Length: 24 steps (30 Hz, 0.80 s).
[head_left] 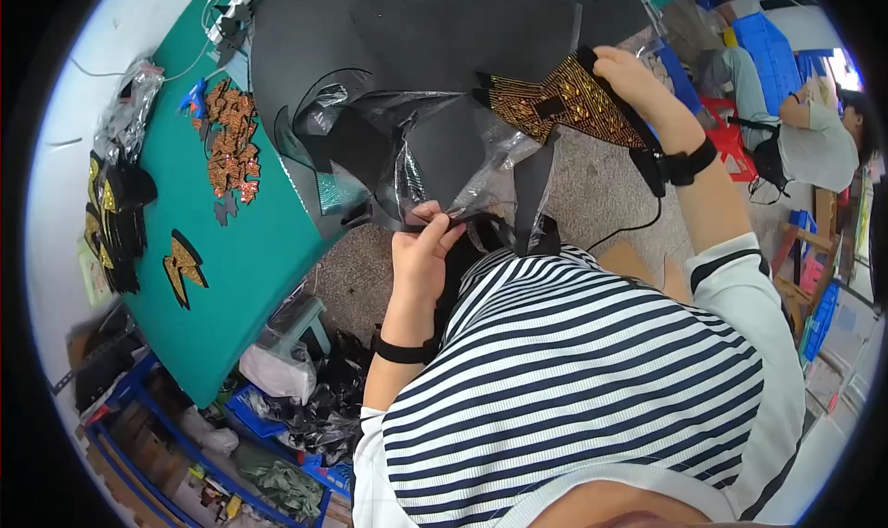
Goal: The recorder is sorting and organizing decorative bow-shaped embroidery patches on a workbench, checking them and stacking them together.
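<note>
My right hand point(634, 86) grips the upper corner of a black piece studded with gold and amber stones point(583, 104). That piece is stretched out to the right, over the table's near edge. Lower and to the left, my left hand point(421, 260) pinches the near edge of a clear plastic film point(476, 188) between thumb and fingers. The film is crumpled and has black cut-out shapes on it. It spreads across the black sheet point(444, 29) covering the table, and its right part reaches the studded piece.
On the green tabletop point(264, 278) at left lie a pile of orange glittery pieces point(231, 144) and a small gold-and-black piece point(184, 267). Black and gold bundles point(113, 223) sit at the far left edge. Another person point(819, 140) sits at right. Blue crates point(766, 52) stand behind.
</note>
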Each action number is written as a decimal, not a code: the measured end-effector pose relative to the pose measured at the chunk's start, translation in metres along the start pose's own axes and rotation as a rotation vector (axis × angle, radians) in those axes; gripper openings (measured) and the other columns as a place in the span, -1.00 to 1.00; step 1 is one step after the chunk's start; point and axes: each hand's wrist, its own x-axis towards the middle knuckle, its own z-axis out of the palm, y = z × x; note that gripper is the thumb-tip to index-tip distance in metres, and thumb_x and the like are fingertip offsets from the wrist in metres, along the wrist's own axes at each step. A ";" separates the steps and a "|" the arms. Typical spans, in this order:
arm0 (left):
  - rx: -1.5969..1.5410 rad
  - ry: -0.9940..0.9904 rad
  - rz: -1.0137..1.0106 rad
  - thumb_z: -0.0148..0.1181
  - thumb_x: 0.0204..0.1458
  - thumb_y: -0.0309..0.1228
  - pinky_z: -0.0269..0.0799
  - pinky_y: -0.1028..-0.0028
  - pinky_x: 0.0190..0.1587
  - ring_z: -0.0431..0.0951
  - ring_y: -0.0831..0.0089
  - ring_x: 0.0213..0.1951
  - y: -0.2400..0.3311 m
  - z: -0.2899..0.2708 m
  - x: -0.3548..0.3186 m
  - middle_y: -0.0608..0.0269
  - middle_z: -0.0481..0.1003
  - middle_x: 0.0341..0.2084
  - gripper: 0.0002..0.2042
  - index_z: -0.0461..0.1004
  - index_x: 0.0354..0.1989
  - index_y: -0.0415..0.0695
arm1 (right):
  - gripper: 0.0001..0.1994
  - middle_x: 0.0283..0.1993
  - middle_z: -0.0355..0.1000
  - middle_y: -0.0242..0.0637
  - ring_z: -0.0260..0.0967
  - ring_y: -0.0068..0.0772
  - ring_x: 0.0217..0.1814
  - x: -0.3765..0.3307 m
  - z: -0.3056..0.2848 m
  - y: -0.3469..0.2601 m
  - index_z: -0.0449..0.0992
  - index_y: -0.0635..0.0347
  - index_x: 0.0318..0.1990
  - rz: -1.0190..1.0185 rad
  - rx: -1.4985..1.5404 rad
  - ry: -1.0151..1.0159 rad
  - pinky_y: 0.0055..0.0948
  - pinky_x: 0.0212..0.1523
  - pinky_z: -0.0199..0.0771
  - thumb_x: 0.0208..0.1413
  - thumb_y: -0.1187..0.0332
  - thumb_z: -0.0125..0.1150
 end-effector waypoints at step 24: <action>0.042 0.290 0.073 0.09 0.05 -0.41 0.40 0.43 -0.19 0.43 0.43 -0.26 -0.017 -0.011 0.007 0.20 0.40 -0.27 -0.72 0.31 -0.07 -0.19 | -0.55 -0.35 0.42 -0.19 0.36 -0.40 -0.32 0.000 -0.194 -0.008 0.45 0.42 -0.27 -0.348 0.132 1.194 -0.40 -0.32 0.34 0.01 0.07 0.16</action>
